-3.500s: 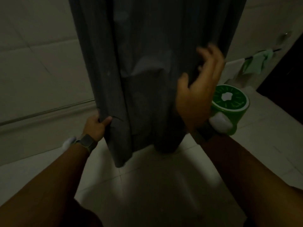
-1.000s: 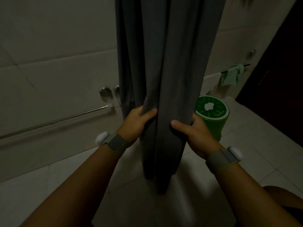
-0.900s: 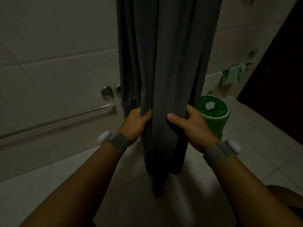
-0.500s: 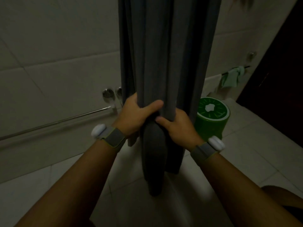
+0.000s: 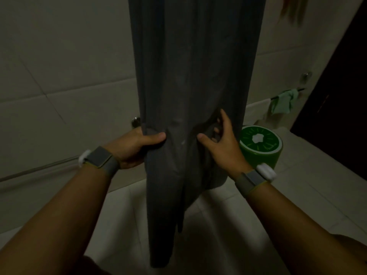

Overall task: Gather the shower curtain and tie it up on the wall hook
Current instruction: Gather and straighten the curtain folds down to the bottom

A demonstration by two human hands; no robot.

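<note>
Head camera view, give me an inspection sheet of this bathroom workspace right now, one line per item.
Surface: pale tiled floor, dimly lit.
Job's things: grey shower curtain hangs bunched, not tied; wall hook not seen.
Clutter: green round container on the floor right of the curtain; green cloth on a rail.
Hands: left hand grips the curtain's left edge; right hand presses its folds, fingers partly curled into them.
Cables: nothing seen.
Surroundings: tiled wall, metal bar, dark doorway at right.

Dim bathroom. Large pale wall tiles (image 5: 59, 66). Metal rail (image 5: 39, 167) low along left wall. Pale tiled floor (image 5: 307, 175). Green round stool (image 5: 260, 143) on floor at right. Green cloth (image 5: 284, 101) on far rail. Dark doorway (image 5: 341, 86) at right.
</note>
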